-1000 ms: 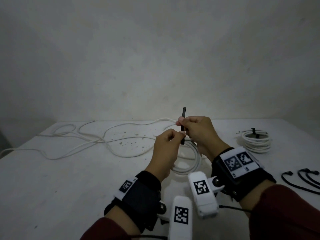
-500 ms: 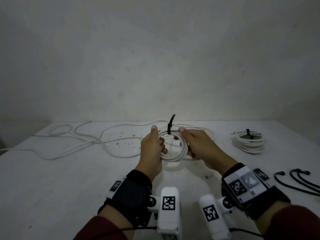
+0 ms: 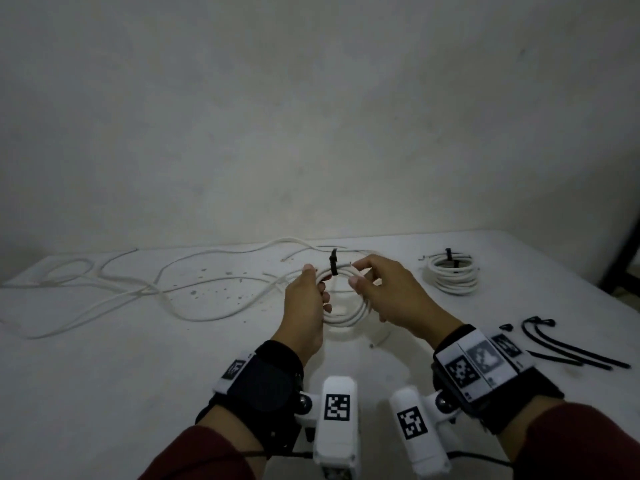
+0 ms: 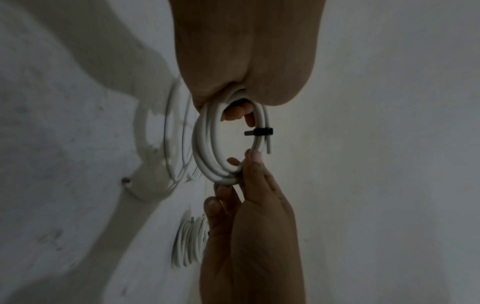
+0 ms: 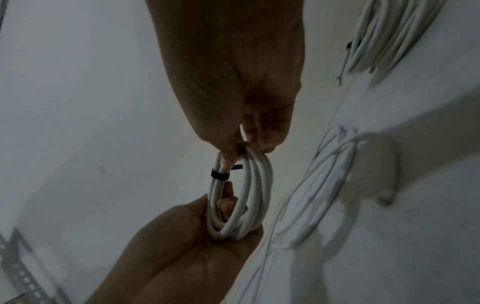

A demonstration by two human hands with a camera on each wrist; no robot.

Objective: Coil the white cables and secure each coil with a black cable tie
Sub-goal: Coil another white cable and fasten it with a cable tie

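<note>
- Above a white table (image 3: 104, 393), I hold a coil of white cable (image 3: 349, 315) upright between both hands, lifted clear of the tabletop.
- My left hand (image 3: 304, 310) grips the coil's 9 o'clock side: the thumb points up along the outer edge and the fingers (image 4: 237, 112) curl through the ring.
- My right hand (image 3: 391, 299) pinches the strands near 2 o'clock between thumb and forefinger; the other fingers hang loosely bent below the coil.
- A black cable tie (image 3: 333, 265) is cinched round the strands at the coil's 12 o'clock, its short tail standing up; the left wrist view shows it (image 4: 259, 132) wrapping the bundle tightly beside a free cable end.
- In the right wrist view, the tie (image 5: 220, 174) sits between the two hands.
- At 2 o'clock from my hands a finished coil (image 3: 452, 280) lies flat on the table, bound by its own black tie (image 3: 449, 256).
- At 3 o'clock, near the table's right edge, spare black ties (image 3: 568, 344) lie loose, well apart from the coils; dim light keeps me from counting them surely, perhaps three.
- From 9 to 11 o'clock, loose white cables (image 3: 145, 289) sprawl uncoiled in long loops across the far left of the table.
- Dark specks (image 3: 221, 289) dot the surface among those cables.
- Each wrist carries a black strap and a white camera housing with square printed markers (image 3: 336, 407).
</note>
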